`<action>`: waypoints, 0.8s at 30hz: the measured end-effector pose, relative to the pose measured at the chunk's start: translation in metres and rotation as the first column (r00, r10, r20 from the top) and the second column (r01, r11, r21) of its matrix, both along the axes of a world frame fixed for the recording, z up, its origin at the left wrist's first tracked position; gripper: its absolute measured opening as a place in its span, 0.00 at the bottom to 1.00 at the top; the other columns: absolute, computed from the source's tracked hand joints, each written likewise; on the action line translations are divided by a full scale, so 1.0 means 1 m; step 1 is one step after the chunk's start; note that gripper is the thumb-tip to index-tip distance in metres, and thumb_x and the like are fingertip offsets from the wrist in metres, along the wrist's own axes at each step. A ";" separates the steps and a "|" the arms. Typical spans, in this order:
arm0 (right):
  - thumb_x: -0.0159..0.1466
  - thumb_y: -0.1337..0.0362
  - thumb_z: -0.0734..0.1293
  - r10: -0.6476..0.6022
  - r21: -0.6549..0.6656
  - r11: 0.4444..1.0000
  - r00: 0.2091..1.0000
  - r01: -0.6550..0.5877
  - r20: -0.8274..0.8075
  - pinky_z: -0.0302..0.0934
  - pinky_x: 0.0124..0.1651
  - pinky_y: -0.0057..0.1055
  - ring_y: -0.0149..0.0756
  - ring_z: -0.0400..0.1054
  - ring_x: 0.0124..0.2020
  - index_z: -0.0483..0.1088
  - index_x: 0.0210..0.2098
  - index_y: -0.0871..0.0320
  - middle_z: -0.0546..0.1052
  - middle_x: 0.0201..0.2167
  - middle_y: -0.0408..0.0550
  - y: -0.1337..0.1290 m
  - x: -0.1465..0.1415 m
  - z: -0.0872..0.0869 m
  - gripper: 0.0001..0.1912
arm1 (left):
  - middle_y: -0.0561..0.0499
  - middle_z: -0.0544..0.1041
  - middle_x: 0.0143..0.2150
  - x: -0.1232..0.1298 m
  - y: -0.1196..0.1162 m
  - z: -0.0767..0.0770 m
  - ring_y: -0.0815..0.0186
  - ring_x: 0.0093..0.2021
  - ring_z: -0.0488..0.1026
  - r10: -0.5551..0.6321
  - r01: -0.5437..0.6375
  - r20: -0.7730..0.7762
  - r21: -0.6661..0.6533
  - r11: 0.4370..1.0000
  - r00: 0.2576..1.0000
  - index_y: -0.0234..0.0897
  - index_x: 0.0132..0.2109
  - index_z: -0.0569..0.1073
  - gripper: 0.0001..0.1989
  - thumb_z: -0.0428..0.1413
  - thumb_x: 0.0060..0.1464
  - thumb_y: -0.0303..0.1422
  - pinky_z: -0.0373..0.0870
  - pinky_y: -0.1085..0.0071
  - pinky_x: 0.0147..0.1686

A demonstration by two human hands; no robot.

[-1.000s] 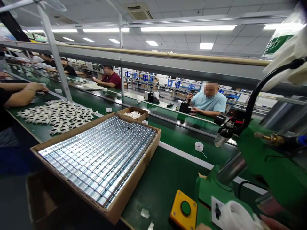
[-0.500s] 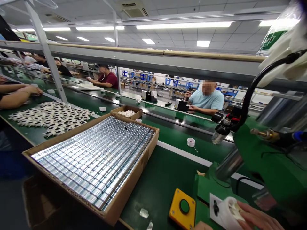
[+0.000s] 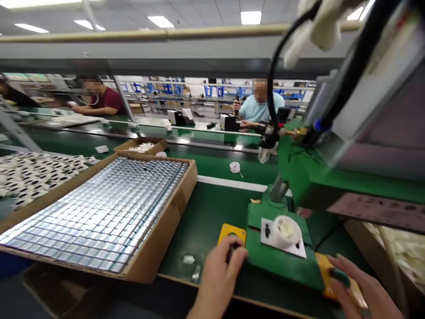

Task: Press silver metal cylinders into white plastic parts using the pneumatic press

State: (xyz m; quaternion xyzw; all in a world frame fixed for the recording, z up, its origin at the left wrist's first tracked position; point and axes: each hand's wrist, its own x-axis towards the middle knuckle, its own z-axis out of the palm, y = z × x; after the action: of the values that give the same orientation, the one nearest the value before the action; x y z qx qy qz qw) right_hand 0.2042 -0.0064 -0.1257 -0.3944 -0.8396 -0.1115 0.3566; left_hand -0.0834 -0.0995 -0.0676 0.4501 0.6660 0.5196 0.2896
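The right hand (image 3: 365,288) has left the white round part (image 3: 287,231), which now sits alone on the press base (image 3: 282,266), between the 2 hands and farther away. Its grip is spread over the right button box (image 3: 327,281). The left hand (image 3: 219,270) reaches forward, knuckles up, fingers curled over the left button box (image 3: 226,230); whether that grip pinches anything, I cannot tell.

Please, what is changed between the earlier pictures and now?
The right hand let go of the white cup and moved right, onto the right yellow button box. The left hand moved left, onto the left yellow button box. The view turned right. The cup stayed on the press, and the carton of metal cylinders stayed on the workbench.
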 end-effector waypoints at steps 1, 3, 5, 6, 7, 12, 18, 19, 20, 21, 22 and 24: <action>0.63 0.57 0.61 -0.045 -0.046 0.998 0.999 0.046 0.025 0.65 0.44 0.35 0.41 0.70 0.43 0.62 0.55 0.57 0.75 0.45 0.50 -0.004 0.013 -0.004 0.23 | 0.50 0.77 0.33 -0.008 0.000 0.005 0.64 0.32 0.72 -0.003 0.002 -0.116 -0.007 1.000 0.993 0.41 0.37 0.72 0.11 0.48 0.57 0.39 0.65 0.71 0.33; 0.63 0.54 0.60 -0.104 -0.113 0.987 0.992 0.112 0.070 0.65 0.44 0.35 0.40 0.69 0.44 0.64 0.53 0.55 0.75 0.44 0.47 -0.012 0.031 -0.012 0.21 | 0.51 0.78 0.35 -0.020 0.002 0.006 0.63 0.33 0.73 -0.009 -0.012 -0.349 -0.058 0.998 0.937 0.42 0.40 0.72 0.11 0.49 0.57 0.41 0.66 0.70 0.35; 0.63 0.54 0.61 -0.134 -0.168 0.975 0.989 0.144 0.069 0.64 0.47 0.35 0.40 0.68 0.46 0.64 0.52 0.54 0.75 0.45 0.46 -0.017 0.036 -0.015 0.21 | 0.51 0.79 0.37 -0.026 0.004 -0.001 0.62 0.34 0.75 -0.035 -0.010 -0.523 -0.082 0.997 0.852 0.44 0.43 0.72 0.12 0.50 0.57 0.41 0.66 0.70 0.35; 0.63 0.54 0.61 -0.143 -0.187 0.971 0.988 0.151 0.058 0.63 0.48 0.36 0.40 0.67 0.47 0.65 0.52 0.54 0.74 0.46 0.46 -0.019 0.034 -0.014 0.20 | 0.51 0.79 0.38 -0.027 0.005 -0.005 0.62 0.35 0.75 -0.042 -0.004 -0.586 -0.076 0.997 0.809 0.44 0.45 0.72 0.12 0.50 0.57 0.41 0.67 0.70 0.35; 0.63 0.54 0.60 -0.152 -0.197 0.968 0.987 0.158 0.045 0.63 0.49 0.36 0.39 0.67 0.47 0.65 0.52 0.54 0.74 0.46 0.46 -0.021 0.031 -0.012 0.19 | 0.51 0.79 0.39 -0.027 0.004 -0.010 0.62 0.35 0.76 -0.038 0.001 -0.636 -0.059 0.998 0.771 0.44 0.45 0.72 0.12 0.50 0.57 0.41 0.67 0.70 0.35; 0.63 0.55 0.61 -0.149 -0.106 0.983 0.988 0.151 0.028 0.60 0.50 0.37 0.39 0.67 0.44 0.66 0.48 0.56 0.76 0.41 0.45 -0.021 0.012 0.004 0.17 | 0.49 0.79 0.36 -0.025 -0.001 -0.021 0.64 0.31 0.76 0.013 0.017 -0.765 0.032 0.999 0.644 0.40 0.47 0.72 0.14 0.52 0.57 0.40 0.68 0.72 0.33; 0.63 0.58 0.62 -0.123 -0.029 0.992 0.992 0.124 0.029 0.60 0.47 0.38 0.39 0.68 0.41 0.69 0.43 0.58 0.76 0.35 0.47 -0.016 0.003 0.014 0.13 | 0.50 0.79 0.34 -0.024 0.000 -0.020 0.65 0.29 0.76 0.017 -0.025 -0.784 0.002 1.000 0.620 0.39 0.46 0.72 0.14 0.52 0.57 0.41 0.68 0.72 0.30; 0.62 0.58 0.63 -0.117 -0.027 0.993 0.993 0.118 0.019 0.60 0.47 0.38 0.38 0.68 0.40 0.69 0.42 0.58 0.76 0.35 0.47 -0.015 0.003 0.014 0.12 | 0.50 0.79 0.34 -0.023 0.001 -0.019 0.64 0.30 0.76 0.016 -0.036 -0.777 -0.008 0.999 0.629 0.39 0.45 0.73 0.14 0.51 0.57 0.41 0.68 0.72 0.30; 0.62 0.59 0.64 -0.114 -0.023 0.993 0.993 0.114 0.005 0.60 0.47 0.37 0.38 0.68 0.40 0.69 0.41 0.57 0.76 0.34 0.46 -0.014 0.002 0.013 0.11 | 0.50 0.79 0.35 -0.023 0.001 -0.019 0.64 0.30 0.76 0.017 -0.045 -0.766 -0.016 0.999 0.643 0.40 0.45 0.73 0.14 0.51 0.57 0.42 0.67 0.72 0.30; 0.61 0.61 0.64 -0.112 -0.020 0.994 0.994 0.112 -0.011 0.60 0.47 0.37 0.37 0.69 0.40 0.69 0.41 0.57 0.77 0.34 0.45 -0.013 0.001 0.013 0.10 | 0.50 0.79 0.35 -0.023 0.002 -0.018 0.64 0.30 0.76 0.018 -0.055 -0.749 -0.025 0.998 0.662 0.40 0.44 0.73 0.14 0.51 0.57 0.42 0.67 0.71 0.30; 0.61 0.61 0.65 -0.111 -0.024 0.994 0.993 0.110 -0.027 0.60 0.47 0.37 0.36 0.69 0.40 0.69 0.40 0.56 0.77 0.34 0.45 -0.013 0.001 0.012 0.09 | 0.50 0.80 0.36 -0.023 0.003 -0.018 0.63 0.31 0.76 0.018 -0.068 -0.724 -0.040 0.997 0.690 0.41 0.44 0.73 0.14 0.51 0.56 0.43 0.67 0.71 0.31; 0.61 0.62 0.65 -0.107 -0.062 0.993 0.993 0.103 -0.057 0.61 0.48 0.37 0.37 0.69 0.41 0.69 0.40 0.56 0.76 0.34 0.45 -0.015 0.001 0.011 0.08 | 0.50 0.79 0.35 -0.023 0.003 -0.014 0.62 0.31 0.75 0.028 -0.101 -0.634 -0.078 0.992 0.772 0.42 0.43 0.74 0.14 0.52 0.55 0.44 0.68 0.70 0.31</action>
State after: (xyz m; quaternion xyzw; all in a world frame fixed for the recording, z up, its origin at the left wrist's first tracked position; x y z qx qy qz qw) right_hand 0.2050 -0.0214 -0.1146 -0.4515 -0.8095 -0.0932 0.3635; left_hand -0.1066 -0.0961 -0.0816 0.5588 0.7667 0.3114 0.0551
